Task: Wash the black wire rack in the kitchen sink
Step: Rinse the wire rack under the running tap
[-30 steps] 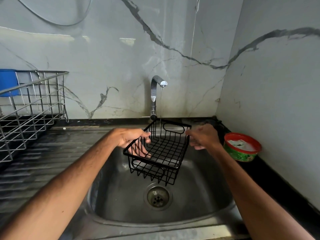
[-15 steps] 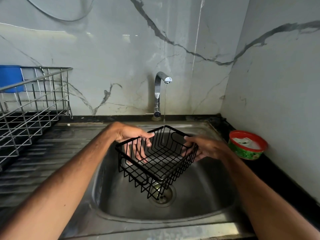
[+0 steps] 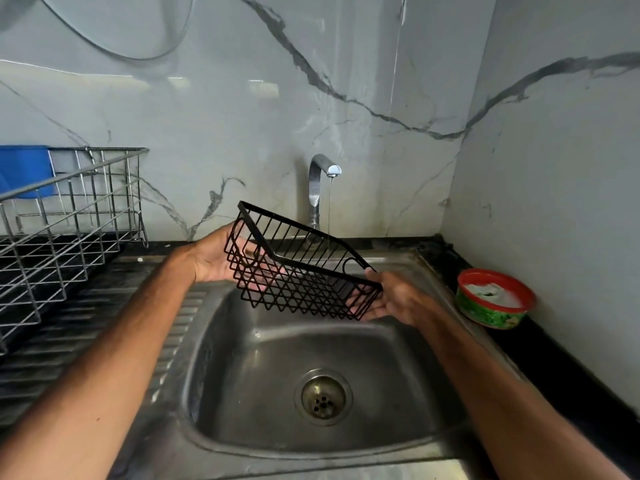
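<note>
Both our hands grip the black wire rack (image 3: 298, 271), our left hand (image 3: 211, 258) at its nine o'clock end and our right hand (image 3: 398, 299) at three o'clock, holding it tilted above the sink (image 3: 242, 358) so tap water (image 3: 329, 209) can rinse it.

Black wire rack (image 3: 301, 271), grey-veined white marble wall (image 3: 207, 109), red-rimmed green tub (image 3: 493, 299).
</note>
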{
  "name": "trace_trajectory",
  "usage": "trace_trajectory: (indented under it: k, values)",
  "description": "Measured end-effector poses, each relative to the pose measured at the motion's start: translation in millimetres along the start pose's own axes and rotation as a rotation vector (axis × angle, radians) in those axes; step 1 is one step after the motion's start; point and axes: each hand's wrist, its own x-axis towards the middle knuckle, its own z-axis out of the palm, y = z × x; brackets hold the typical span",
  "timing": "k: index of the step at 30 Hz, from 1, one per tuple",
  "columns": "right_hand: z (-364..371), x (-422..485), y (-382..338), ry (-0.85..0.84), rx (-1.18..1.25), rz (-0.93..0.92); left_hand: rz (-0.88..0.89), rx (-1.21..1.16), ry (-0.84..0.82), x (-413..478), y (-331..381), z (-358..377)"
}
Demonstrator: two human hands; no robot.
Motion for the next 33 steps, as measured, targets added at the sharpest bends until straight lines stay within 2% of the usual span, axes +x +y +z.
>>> trace_trajectory:
  k: [5,7,11,13,15,19,23,27,29,33]
  values:
    - [3,-7,2,0.016,0.02,0.0,0.068,-0.222,0.187,1,-1,16]
    - [3,-9,3,0.004,0.034,0.026,0.071,-0.322,0.162,1,-3,26]
    - [3,-10,5,-0.008,0.037,0.011,0.246,-0.635,0.21,-7,-11,55]
    - [3,-11,5,-0.001,0.045,-0.013,0.304,-0.7,0.194,-10,-20,61]
    - [4,-9,6,0.01,0.067,-0.015,0.341,-0.623,0.216,-11,-29,72]
    - [16,-9,8,-0.015,0.056,0.004,0.345,-0.244,0.435,-4,-52,110]
    - [29,-9,10,-0.023,0.032,-0.017,0.315,-0.263,0.689,3,-68,122]
    - [35,-6,12,-0.08,0.002,-0.027,0.322,-0.222,0.783,4,-72,113]
    - [36,1,11,0.004,-0.13,-0.077,0.326,-0.156,0.78,5,-73,108]
    - [33,17,4,0.378,-0.64,-0.371,0.325,0.047,0.798,-3,-71,104]
